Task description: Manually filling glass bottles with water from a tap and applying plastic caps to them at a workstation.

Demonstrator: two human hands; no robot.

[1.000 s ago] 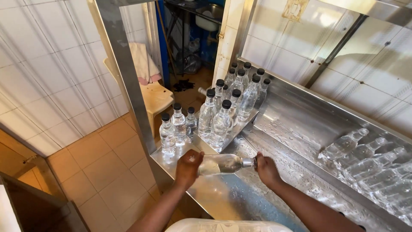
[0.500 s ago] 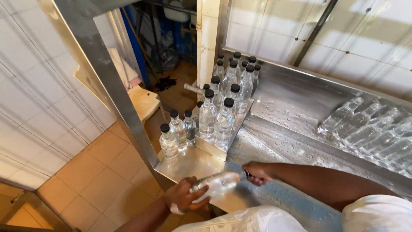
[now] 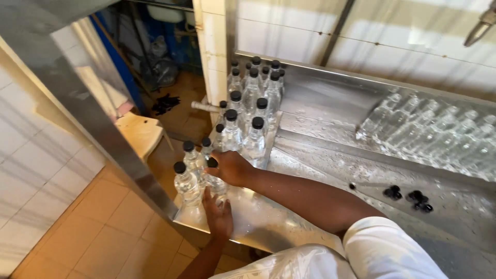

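Standing the clear plastic bottle (image 3: 216,182) upright at the near end of the wet steel table (image 3: 268,219), I have my right hand (image 3: 231,167) closed over its black-capped top while my left hand (image 3: 219,215) steadies its base from below, fingers curled loosely against it. Half a second ago this same bottle lay on its side between my hands, out over the table's edge — now it is vertical and touching the table, right beside two capped bottles (image 3: 187,173) at the corner, so it looks to be joining the line. Behind it the row of capped bottles (image 3: 250,111) runs back along the table's left edge towards the tiled pillar; each seems filled with clear liquid, though I cannot tell how full. To the right, a batch of bottles lying on their sides (image 3: 434,134) sits in the shallow trough against the wall — whether they have caps I cannot tell. A few loose black caps (image 3: 408,196) lie on the wet metal, well apart from my hands.
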